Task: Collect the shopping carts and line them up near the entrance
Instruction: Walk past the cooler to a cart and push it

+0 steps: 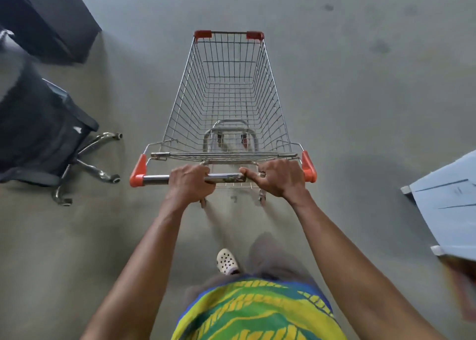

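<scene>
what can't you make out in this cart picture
All in the head view:
Wheels of the shopping cart: blurred, partly hidden beneath its basket.
Parts of the handle: covered by the left hand and right hand gripping it.
Office chair: cut off by the left edge.
Pale blue object: cut off by the right edge, unidentifiable.
Entrance, other carts: out of frame.
</scene>
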Demonstrator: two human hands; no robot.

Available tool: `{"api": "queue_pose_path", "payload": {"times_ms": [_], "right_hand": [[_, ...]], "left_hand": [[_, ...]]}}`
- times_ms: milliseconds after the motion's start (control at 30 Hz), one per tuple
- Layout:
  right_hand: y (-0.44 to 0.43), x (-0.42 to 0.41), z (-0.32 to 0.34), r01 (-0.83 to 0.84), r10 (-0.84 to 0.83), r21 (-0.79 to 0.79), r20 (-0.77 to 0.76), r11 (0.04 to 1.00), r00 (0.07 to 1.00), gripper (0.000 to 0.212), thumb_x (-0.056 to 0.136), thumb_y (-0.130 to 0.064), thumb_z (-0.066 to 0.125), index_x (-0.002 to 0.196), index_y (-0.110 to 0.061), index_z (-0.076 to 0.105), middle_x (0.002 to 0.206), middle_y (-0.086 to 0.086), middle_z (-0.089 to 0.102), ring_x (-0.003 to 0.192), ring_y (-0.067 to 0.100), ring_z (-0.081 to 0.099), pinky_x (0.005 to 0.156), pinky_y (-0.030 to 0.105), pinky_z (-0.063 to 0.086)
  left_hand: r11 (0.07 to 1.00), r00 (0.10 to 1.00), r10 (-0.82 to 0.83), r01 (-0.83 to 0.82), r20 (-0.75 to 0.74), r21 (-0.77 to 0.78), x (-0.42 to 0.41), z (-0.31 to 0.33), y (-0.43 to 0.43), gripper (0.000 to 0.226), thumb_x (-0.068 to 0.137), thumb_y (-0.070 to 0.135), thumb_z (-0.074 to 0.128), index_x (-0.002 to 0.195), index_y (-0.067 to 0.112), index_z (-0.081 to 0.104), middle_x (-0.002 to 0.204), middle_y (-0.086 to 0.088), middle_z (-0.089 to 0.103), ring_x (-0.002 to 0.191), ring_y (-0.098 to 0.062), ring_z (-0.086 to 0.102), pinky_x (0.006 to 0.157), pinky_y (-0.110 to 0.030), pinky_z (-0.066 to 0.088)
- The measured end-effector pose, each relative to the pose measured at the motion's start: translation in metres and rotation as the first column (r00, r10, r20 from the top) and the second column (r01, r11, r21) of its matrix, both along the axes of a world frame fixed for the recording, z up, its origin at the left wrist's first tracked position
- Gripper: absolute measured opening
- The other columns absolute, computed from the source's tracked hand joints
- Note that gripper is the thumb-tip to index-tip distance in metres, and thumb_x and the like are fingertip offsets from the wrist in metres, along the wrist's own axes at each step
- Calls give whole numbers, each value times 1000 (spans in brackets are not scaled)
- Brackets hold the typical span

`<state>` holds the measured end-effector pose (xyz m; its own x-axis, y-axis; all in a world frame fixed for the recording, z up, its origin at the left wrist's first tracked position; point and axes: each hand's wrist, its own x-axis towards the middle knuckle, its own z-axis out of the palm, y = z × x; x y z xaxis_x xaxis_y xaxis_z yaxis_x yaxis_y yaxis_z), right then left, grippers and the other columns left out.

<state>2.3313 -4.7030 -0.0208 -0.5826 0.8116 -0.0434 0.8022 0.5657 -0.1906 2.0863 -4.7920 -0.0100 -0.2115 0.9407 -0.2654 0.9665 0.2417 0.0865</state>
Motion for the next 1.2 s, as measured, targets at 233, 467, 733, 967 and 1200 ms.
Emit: {"api": "queue_pose_path", "payload": {"times_ms": [233, 467, 733, 967, 1200], "right_hand": [[161, -62, -3, 24, -22, 57, -30, 998, 999, 82, 86, -92, 23, 47, -23, 43, 51, -3, 55, 51, 18, 58, 58, 29, 49], [342, -104, -9, 74, -72, 131, -22, 989, 997, 84, 90, -87, 28, 50, -18, 54, 53, -6, 56, 52, 19, 55, 56, 28, 35], [510, -140, -7, 51, -51, 103, 2, 993, 999, 75, 95, -74, 34, 52, -16, 55, 48, -6, 48, 49, 19, 50, 57, 29, 40], [645, -197, -10, 54, -47, 139, -56, 989, 997, 65, 95, -67, 42, 49, -21, 46, 48, -8, 46, 47, 18, 46, 56, 28, 35], [804, -267, -12, 59, -56, 96, -34, 994, 998, 69, 96, -69, 37, 55, -18, 57, 52, -5, 54, 51, 20, 50, 58, 29, 36]], "left_hand": [[996, 991, 65, -72, -118, -54, -133, -6, 144, 20, 81, 42, 60, 75, 25, 70, 76, 4, 61, 82, -25, 66, 67, -32, 44], [988, 975, 151, -156, -165, -17, -149, -4, 297, 19, 76, 38, 58, 72, 23, 69, 70, 5, 58, 68, -23, 57, 60, -29, 38], [972, 963, 237, -234, -129, 33, -160, 4, 431, 20, 77, 40, 65, 73, 22, 73, 75, 1, 71, 74, -26, 70, 60, -26, 39], [929, 923, 370, -368, -104, 32, -214, -2, 563, 23, 69, 47, 53, 56, 28, 55, 68, 11, 66, 80, -20, 71, 86, -37, 54], [903, 902, 428, -423, -61, 74, -281, -4, 721, 20, 72, 48, 59, 64, 30, 64, 82, 10, 75, 88, -20, 72, 93, -43, 53]]}}
